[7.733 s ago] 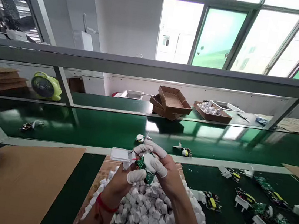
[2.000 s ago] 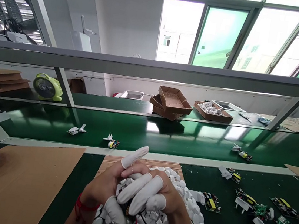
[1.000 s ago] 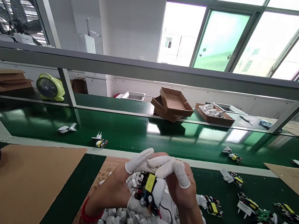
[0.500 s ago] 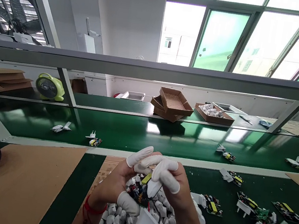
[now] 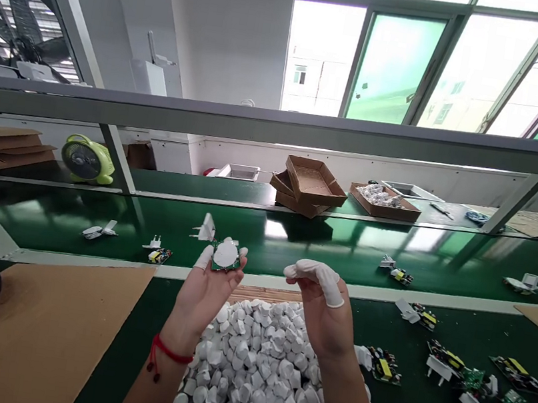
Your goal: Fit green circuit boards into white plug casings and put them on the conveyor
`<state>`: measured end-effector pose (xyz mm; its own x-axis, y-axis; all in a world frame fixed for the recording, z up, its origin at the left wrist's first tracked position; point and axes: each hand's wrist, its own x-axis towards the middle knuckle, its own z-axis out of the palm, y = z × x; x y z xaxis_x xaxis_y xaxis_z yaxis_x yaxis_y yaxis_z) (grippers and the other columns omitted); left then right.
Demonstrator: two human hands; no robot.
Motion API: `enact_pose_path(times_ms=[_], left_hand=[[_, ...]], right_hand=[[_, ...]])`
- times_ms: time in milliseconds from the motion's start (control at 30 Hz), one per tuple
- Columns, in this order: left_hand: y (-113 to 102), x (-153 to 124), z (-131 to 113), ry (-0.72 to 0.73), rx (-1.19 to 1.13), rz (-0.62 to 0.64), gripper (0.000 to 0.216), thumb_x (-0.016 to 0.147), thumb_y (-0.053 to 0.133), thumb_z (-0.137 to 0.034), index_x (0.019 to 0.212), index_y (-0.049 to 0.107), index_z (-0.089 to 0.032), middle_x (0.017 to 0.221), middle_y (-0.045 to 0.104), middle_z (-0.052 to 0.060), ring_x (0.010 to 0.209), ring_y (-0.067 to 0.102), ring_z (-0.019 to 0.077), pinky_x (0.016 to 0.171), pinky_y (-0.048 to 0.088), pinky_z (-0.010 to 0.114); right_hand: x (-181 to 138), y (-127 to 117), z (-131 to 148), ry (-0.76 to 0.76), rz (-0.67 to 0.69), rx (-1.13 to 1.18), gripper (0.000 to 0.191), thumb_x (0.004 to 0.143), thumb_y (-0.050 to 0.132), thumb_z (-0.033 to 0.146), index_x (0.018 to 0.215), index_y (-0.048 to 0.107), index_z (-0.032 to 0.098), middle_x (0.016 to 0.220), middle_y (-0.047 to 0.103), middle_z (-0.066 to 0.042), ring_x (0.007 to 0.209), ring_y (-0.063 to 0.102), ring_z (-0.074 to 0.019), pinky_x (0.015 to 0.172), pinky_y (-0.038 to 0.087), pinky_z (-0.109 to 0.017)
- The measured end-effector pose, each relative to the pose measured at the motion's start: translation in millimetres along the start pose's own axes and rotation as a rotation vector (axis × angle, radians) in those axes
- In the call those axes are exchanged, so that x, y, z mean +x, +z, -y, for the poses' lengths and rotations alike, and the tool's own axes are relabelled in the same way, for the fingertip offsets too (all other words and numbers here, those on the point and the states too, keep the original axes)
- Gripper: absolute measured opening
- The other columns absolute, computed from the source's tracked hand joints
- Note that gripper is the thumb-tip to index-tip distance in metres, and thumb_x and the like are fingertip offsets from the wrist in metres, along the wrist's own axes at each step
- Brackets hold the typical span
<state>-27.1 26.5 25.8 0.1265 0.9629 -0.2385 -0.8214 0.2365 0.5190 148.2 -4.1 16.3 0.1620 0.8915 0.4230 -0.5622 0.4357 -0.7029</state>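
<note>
My left hand (image 5: pixel 205 290) is raised palm up and holds a small green circuit board with a round white part (image 5: pixel 226 256) at its fingertips. A white plug piece (image 5: pixel 206 228) sticks up from the board's far left, over the near edge of the green conveyor belt (image 5: pixel 333 245). My right hand (image 5: pixel 321 307) hovers beside it, a short gap away, its fingers in white cots loosely curled and holding nothing. Both hands are above a heap of small white caps (image 5: pixel 259 368).
Several finished board-and-plug units (image 5: pixel 155 252) (image 5: pixel 393 268) (image 5: pixel 522 283) lie on the belt. More green boards and white plug shells (image 5: pixel 469 383) are spread at the right. A brown cardboard sheet (image 5: pixel 29 320) lies at the left. Beyond the belt stand cardboard boxes (image 5: pixel 312 184) and a yellow-green fan (image 5: pixel 87 159).
The hands have parted. My left hand has carried the board up and forward to the belt's edge, and my right hand has let go. The units on the belt have drifted left.
</note>
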Motion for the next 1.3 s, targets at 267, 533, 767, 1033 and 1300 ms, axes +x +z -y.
enact_pose_path(times_ms=[267,533,767,1033,1300], left_hand=[[-77,65,-17,-0.033,0.011,-0.48,0.024,0.097,0.035,-0.02,0.106,0.057,-0.018,0.09,0.06,0.007,0.075,0.059,0.0158,0.061,0.052,0.028],[-86,65,-24,0.048,0.127,-0.433,0.035,0.097,0.029,-0.02,0.12,0.055,-0.021,0.124,0.056,0.011,0.109,0.057,0.0228,0.082,0.051,0.036],[-56,43,-25,0.086,0.211,-0.165,0.033,0.095,0.039,-0.022,0.122,0.059,-0.016,0.135,0.055,0.013,0.121,0.054,0.0257,0.09,0.051,0.037],[-31,15,-32,0.156,0.314,-0.028,0.038,0.097,0.035,-0.023,0.13,0.053,-0.017,0.125,0.063,0.011,0.106,0.065,0.0228,0.083,0.056,0.033],[-20,5,-29,0.135,0.32,0.01,0.038,0.097,0.037,-0.022,0.131,0.052,-0.017,0.117,0.068,0.009,0.1,0.067,0.0197,0.08,0.056,0.029]], right_hand=[[-2,1,3,-0.023,0.008,0.018,0.03,0.083,0.063,0.047,0.075,0.077,0.021,0.072,0.074,-0.004,0.07,0.066,-0.0187,0.066,0.052,-0.028],[-1,0,4,-0.025,0.01,0.025,0.03,0.084,0.062,0.046,0.076,0.077,0.021,0.073,0.074,-0.004,0.071,0.066,-0.018,0.066,0.051,-0.027],[0,0,3,0.011,0.035,-0.11,0.026,0.083,0.061,0.043,0.075,0.075,0.022,0.073,0.073,-0.002,0.07,0.065,-0.0171,0.068,0.051,-0.027],[16,-98,24,0.672,0.192,-1.64,0.041,0.079,0.061,0.017,0.119,0.062,0.011,0.123,0.062,-0.02,0.114,0.056,-0.0349,0.093,0.042,-0.041],[7,-184,31,1.072,-0.009,-1.543,0.024,0.09,0.045,0.022,0.105,0.058,0.008,0.095,0.067,-0.016,0.043,0.063,-0.0144,0.037,0.041,-0.022]])
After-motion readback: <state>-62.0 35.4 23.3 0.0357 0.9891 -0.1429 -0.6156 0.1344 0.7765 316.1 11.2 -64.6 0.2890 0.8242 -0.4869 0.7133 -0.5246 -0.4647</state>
